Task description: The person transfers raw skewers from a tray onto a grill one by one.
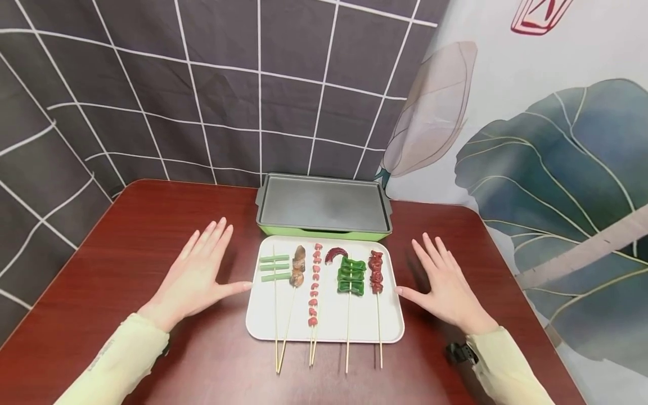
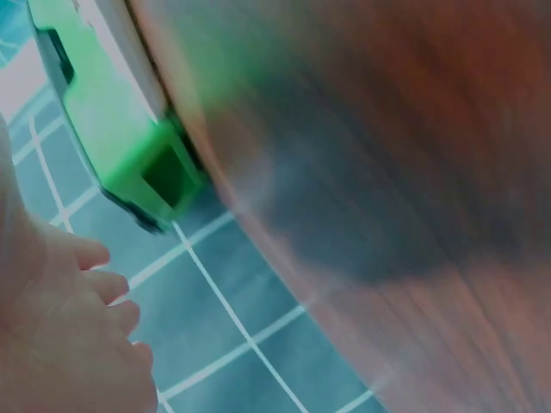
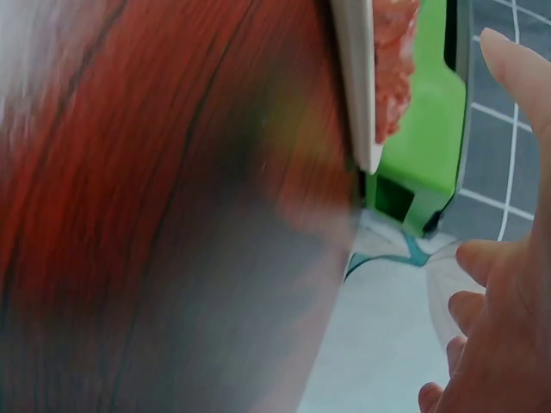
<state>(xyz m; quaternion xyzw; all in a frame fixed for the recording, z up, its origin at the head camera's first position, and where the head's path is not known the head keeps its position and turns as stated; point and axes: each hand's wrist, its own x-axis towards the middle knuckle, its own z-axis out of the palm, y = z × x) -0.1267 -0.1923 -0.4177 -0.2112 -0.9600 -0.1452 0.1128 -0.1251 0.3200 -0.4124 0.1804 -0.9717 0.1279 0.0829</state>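
Observation:
In the head view a white tray [image 1: 331, 326] lies on the table, with several food skewers across it. Green stalk pieces [image 1: 275, 267] are at its left, beside a brown mushroom-like skewer [image 1: 297, 267]. Small red pieces [image 1: 315, 284] run down the middle. Near them are a dark red curled tentacle [image 1: 336, 254], green pepper-like pieces [image 1: 351, 277] and red meat-like pieces [image 1: 376, 273]. My left hand [image 1: 197, 275] is spread with straight fingers, its thumb tip right at the tray's left rim. Mirroring it, my right hand [image 1: 445, 284] has its thumb tip at the right rim.
Directly behind the tray stands a green electric grill [image 1: 324, 205] with a dark flat plate. The red-brown wooden table [image 1: 212, 360] meets a dark grid-patterned curtain [image 1: 223, 95] at the back and a leaf-printed cloth [image 1: 567, 152] on the right. Skewer sticks overhang the tray's front edge.

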